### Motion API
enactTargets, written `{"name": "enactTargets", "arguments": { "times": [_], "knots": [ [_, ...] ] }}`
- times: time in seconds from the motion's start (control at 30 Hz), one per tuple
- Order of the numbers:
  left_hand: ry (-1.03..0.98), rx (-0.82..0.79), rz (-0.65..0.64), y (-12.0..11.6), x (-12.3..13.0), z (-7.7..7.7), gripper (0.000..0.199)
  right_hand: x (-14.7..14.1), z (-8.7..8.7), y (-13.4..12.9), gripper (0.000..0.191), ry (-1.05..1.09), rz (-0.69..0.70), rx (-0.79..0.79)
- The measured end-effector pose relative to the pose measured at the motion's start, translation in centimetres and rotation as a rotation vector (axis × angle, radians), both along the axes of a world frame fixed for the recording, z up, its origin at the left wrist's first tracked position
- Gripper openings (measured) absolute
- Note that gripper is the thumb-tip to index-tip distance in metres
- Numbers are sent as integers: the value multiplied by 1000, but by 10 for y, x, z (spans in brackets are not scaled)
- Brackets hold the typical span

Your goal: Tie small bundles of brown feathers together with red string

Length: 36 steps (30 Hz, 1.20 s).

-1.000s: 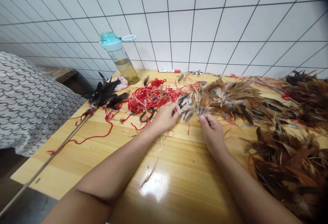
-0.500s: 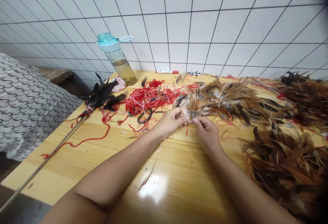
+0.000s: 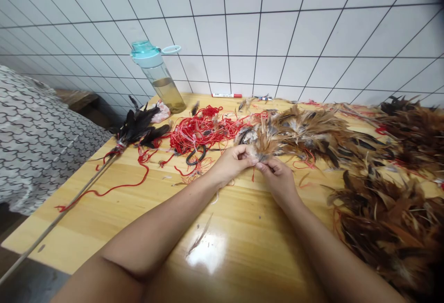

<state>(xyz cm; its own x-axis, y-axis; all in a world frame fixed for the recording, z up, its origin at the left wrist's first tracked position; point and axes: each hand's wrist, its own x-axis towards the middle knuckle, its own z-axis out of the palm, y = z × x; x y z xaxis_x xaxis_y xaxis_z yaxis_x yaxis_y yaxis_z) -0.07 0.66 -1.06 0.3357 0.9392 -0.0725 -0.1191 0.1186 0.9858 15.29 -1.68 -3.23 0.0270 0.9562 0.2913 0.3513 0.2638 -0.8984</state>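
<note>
My left hand (image 3: 240, 160) is closed in a pinch at the near edge of the brown feather pile (image 3: 305, 132). My right hand (image 3: 277, 176) pinches just to its right, and the two sets of fingertips nearly meet. Between them shows a small greyish feather (image 3: 264, 157), mostly covered by the fingers. A short red thread (image 3: 253, 173) hangs below the left fingertips. Left of the hands lies a tangle of red string (image 3: 204, 129), with black scissor handles (image 3: 196, 156) at its near side.
A stick (image 3: 62, 219) with black feathers (image 3: 135, 127) tied on lies at the left. A water bottle (image 3: 166, 90) and a red-and-white marker (image 3: 226, 95) stand and lie near the tiled wall. Darker brown feathers (image 3: 388, 224) are heaped at the right. Patterned cloth (image 3: 41, 141) hangs beside the table (image 3: 156, 201).
My right fingertips have shifted slightly left, closer to the left ones. Less of the greyish feather shows between them.
</note>
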Motion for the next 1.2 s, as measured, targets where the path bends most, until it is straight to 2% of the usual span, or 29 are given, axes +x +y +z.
{"name": "enactTargets", "arguments": {
  "times": [0.17,0.33,0.57,0.73,1.2],
  "knots": [
    [17,20,-29,2,-3,-1,31,0,1,0,21,16,4,13],
    [95,137,49,3,-6,4,28,1,0,-1,20,14,-15,-15],
    [128,215,17,-1,-7,11,29,0,2,-2,21,-107,-34,-4],
    [213,297,92,1,-7,8,23,-1,3,-3,21,-139,-37,-8],
    [304,328,82,1,-6,6,18,-2,5,-3,24,-135,-13,-2]
  ]
}}
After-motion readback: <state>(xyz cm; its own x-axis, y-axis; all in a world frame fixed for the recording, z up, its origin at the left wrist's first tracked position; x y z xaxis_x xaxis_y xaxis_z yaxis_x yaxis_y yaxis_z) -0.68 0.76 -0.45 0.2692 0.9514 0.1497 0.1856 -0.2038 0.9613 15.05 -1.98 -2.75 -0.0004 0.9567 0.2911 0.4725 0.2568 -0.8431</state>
